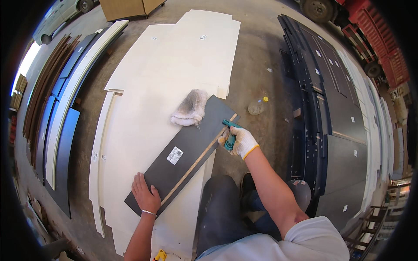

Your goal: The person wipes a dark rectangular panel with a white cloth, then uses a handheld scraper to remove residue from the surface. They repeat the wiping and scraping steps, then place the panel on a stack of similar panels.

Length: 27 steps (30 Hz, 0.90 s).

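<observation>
A workshop: stacked dark boards [344, 163], white panels [174, 61], concrete floor [259, 52], vehicles [383, 48].

Has the board [174, 172] under the left fingers [141, 180], reaching diagonally past the right fingers [222, 139]; on it, has the label [175, 155] between both sets of fingers, and the strip [196, 163] running from right of the left fingers to beyond the right; has the hand tool [230, 142] in the right fingers; has the bundle [191, 108] ahead and left of these, at the board's edge; has the wide panels [174, 61] beneath, extending far ahead; has the bottle [256, 107] ahead and right of the right fingers, on the floor [261, 48]; has the small tool [160, 255] behind the left fingers.
</observation>
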Tool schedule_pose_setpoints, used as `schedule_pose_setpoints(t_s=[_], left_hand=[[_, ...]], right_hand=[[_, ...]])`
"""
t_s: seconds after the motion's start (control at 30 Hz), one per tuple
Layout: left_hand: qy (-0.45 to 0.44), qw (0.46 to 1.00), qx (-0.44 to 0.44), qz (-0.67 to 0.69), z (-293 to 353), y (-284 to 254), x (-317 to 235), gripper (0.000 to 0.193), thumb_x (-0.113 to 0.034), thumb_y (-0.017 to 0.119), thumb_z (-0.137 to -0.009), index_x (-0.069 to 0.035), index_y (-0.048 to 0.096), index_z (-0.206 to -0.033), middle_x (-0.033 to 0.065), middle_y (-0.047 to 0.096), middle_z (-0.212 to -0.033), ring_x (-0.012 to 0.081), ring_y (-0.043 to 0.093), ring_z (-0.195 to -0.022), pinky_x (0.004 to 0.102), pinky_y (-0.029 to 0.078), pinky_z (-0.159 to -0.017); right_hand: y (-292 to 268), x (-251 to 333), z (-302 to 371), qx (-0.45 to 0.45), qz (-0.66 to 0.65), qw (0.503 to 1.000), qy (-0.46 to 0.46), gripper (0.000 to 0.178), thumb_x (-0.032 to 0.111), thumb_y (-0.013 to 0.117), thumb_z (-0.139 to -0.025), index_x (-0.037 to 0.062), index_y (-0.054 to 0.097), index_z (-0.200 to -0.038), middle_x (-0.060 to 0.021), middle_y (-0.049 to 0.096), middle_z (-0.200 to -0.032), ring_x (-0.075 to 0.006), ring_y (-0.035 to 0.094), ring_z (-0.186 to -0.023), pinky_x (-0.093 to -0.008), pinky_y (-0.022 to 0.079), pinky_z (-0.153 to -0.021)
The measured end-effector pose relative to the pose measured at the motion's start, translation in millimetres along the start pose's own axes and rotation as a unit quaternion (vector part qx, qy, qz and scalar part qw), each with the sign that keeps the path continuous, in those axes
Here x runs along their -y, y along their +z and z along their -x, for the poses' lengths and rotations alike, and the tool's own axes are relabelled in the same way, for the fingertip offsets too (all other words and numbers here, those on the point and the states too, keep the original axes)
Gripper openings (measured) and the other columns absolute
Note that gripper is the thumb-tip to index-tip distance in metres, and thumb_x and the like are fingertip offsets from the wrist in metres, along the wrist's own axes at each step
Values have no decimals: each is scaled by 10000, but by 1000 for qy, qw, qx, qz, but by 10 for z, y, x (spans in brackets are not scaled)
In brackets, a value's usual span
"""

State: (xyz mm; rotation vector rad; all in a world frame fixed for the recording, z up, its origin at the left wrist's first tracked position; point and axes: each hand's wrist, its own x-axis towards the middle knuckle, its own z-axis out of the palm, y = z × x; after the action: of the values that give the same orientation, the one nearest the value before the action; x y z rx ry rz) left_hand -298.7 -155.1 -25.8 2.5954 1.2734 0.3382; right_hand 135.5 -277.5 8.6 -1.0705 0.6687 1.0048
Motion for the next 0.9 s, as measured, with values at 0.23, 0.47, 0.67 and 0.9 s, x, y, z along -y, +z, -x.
schedule_pose_setpoints(t_s=[0.23,0.47,0.67,0.9], left_hand=[[11,1000,-9,8,-2,-6,11,701,-105,622,-899,50,419,-1551,244,445,-1616,428,368,-1535,566,252,-1280],[7,1000,-11,5,0,10,17,698,-110,628,-896,48,428,-1546,246,457,-1608,428,375,-1532,571,257,-1276],[9,1000,-14,7,5,4,23,689,-121,626,-900,52,435,-1539,247,466,-1600,430,386,-1523,570,260,-1274],[5,1000,-14,9,5,-5,8,686,-137,631,-899,53,440,-1531,256,469,-1590,432,389,-1516,568,263,-1273]], right_hand=[[-149,565,-135,5,-43,996,-81,225,245,521,-1113,50,579,-1016,-93,667,-950,-315,723,-805,-463,659,-717],[-427,764,-152,114,28,988,-101,278,327,572,-1107,55,595,-1054,-110,635,-854,-310,657,-713,-548,628,-718],[-294,314,72,122,211,967,-73,245,299,621,-1081,79,622,-973,-75,613,-804,-251,629,-657,-513,611,-665],[-521,713,107,122,282,936,-169,87,145,647,-988,68,613,-966,-66,602,-780,-239,631,-628,-475,603,-604]])
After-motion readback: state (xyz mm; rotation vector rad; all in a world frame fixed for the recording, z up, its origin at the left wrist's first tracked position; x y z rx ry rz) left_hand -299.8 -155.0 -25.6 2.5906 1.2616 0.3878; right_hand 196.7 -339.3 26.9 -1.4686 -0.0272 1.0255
